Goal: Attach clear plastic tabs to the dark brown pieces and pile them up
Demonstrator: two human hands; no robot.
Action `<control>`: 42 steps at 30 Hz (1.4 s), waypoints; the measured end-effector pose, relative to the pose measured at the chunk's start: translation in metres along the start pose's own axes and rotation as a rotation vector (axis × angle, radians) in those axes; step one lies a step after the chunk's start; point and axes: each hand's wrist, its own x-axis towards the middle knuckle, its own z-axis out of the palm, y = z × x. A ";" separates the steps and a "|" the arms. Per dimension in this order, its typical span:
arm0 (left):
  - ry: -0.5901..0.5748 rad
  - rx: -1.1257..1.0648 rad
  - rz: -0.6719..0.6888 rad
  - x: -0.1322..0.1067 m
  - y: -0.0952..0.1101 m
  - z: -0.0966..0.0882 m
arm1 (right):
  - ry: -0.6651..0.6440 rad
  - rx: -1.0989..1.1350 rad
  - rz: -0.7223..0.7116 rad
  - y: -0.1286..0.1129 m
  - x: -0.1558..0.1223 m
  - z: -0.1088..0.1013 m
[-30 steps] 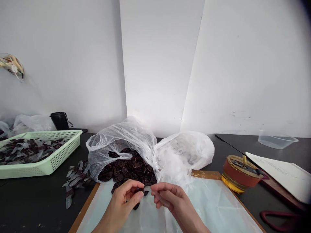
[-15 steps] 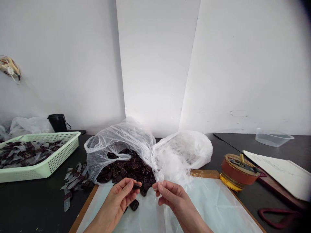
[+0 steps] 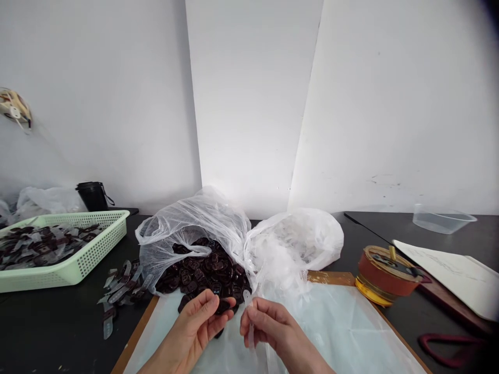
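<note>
Between the thumb and fingers of my left hand point(image 3: 202, 321) is a dark brown plastic buckle point(image 3: 223, 306). My right hand point(image 3: 273, 327) pinches a clear plastic strap point(image 3: 247, 297), its rounded, holed end pointing up and its other end hanging below the fingers. The two hands are close together but apart, over a pale sheet-covered board point(image 3: 335, 322). Just beyond them, more dark buckles point(image 3: 206, 270) spill in a heap from a clear plastic bag point(image 3: 195, 218). Right of it lies a white bag point(image 3: 312, 234) full of clear straps point(image 3: 276, 259).
At left stands a pale green basket point(image 3: 74, 267) of strapped buckles, with a loose pile of strapped buckles point(image 3: 120, 288) beside it. A black cup point(image 3: 92, 196) is behind. On the right are a tape roll point(image 3: 385, 275), scissors point(image 3: 448, 348), a notebook point(image 3: 448, 275) and a clear tub point(image 3: 442, 219).
The strap in my right hand has turned upright and shows more clearly. My left hand has moved slightly right with the buckle, which is now more visible.
</note>
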 end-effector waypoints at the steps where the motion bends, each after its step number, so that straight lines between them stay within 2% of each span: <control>1: -0.016 0.001 -0.006 -0.001 0.001 0.001 | 0.004 -0.020 0.008 0.001 0.000 0.000; 4: -0.059 0.050 0.026 -0.003 0.002 0.001 | 0.004 -0.089 0.038 0.005 0.000 -0.001; 9: -0.063 0.333 0.235 0.001 -0.001 -0.007 | 0.051 -0.105 0.072 0.010 0.003 -0.006; 13: -0.083 0.442 0.299 0.002 -0.003 -0.011 | 0.081 -0.147 0.075 0.005 0.002 -0.006; 20: -0.135 0.485 0.282 -0.001 0.000 -0.009 | 0.074 -0.157 0.125 0.005 0.002 -0.002; 37: -0.083 0.299 0.208 -0.004 -0.003 -0.006 | 0.062 -0.140 0.149 0.001 0.000 0.003; 42: -0.053 0.334 0.192 -0.003 -0.006 -0.003 | 0.046 -0.084 0.137 0.007 0.001 0.004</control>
